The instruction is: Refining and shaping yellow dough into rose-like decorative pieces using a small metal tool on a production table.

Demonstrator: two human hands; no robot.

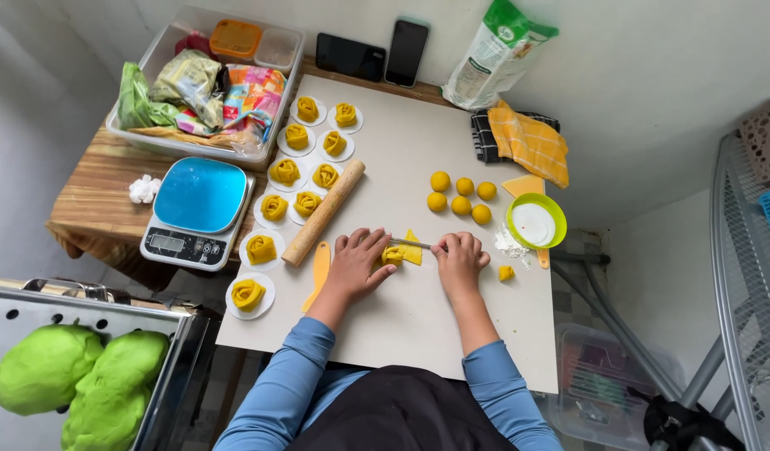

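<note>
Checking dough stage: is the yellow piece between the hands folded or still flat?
Folded. The yellow dough piece shows bunched layers with a pointed corner sticking out; left hand steadies it, right hand holds a thin tool to it.

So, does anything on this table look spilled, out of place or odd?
Little stands out. Some white powder lies loose on the board beside the green-rimmed bowl, and one small yellow dough piece sits apart from the five dough balls.

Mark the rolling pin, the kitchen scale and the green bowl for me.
rolling pin (324, 213): head view, middle of the wooden shaft.
kitchen scale (200, 195): head view, centre of the blue platform.
green bowl (514, 210): head view, left rim.
</note>
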